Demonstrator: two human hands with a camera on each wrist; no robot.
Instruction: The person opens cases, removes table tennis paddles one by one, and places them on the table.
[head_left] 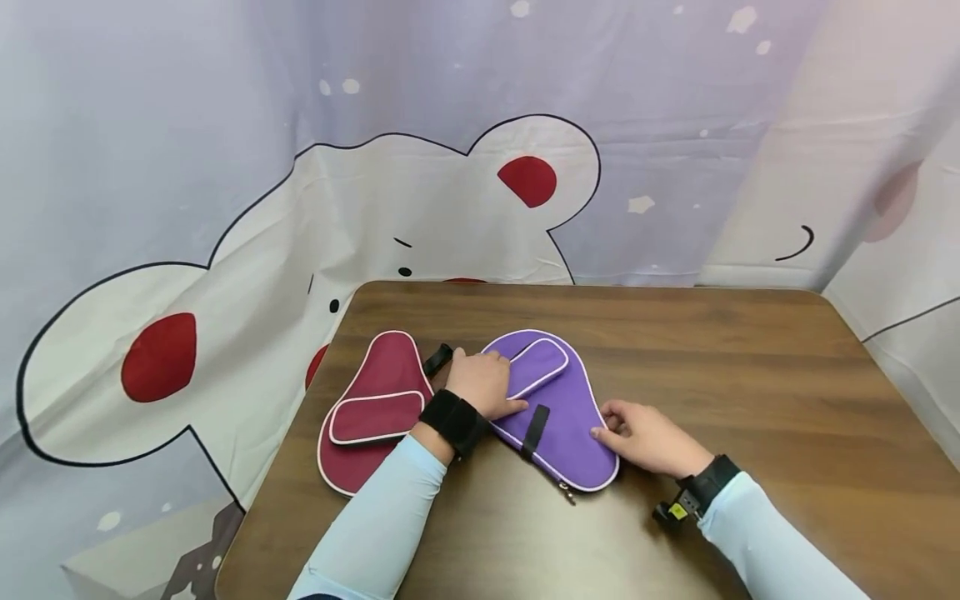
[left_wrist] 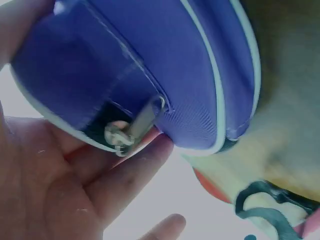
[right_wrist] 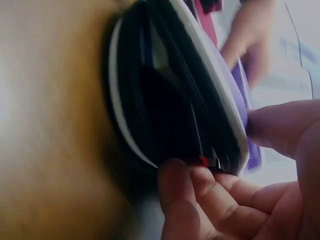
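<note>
Head view gives me 2 paddle-shaped cases on the brown table [head_left: 750, 367]: a maroon case [head_left: 375, 400] and, right of it, a purple case [head_left: 558, 408]. My left hand [head_left: 483, 383] rests with loosely curled fingers on the purple case's left edge, and my right hand [head_left: 648, 437] pinches its near right rim. Left wrist view shows the palm [left_wrist: 60, 190] under the purple fabric beside a metal zipper pull [left_wrist: 132, 131]; fingers relaxed, not clamped. Right wrist view shows thumb above and fingers [right_wrist: 210, 195] below gripping the parted zippered rim, dark lining visible. I judge the case is being opened; next calls for widening that gap. Bare tabletop lies right and toward me; the maroon case crowds the left.
</note>
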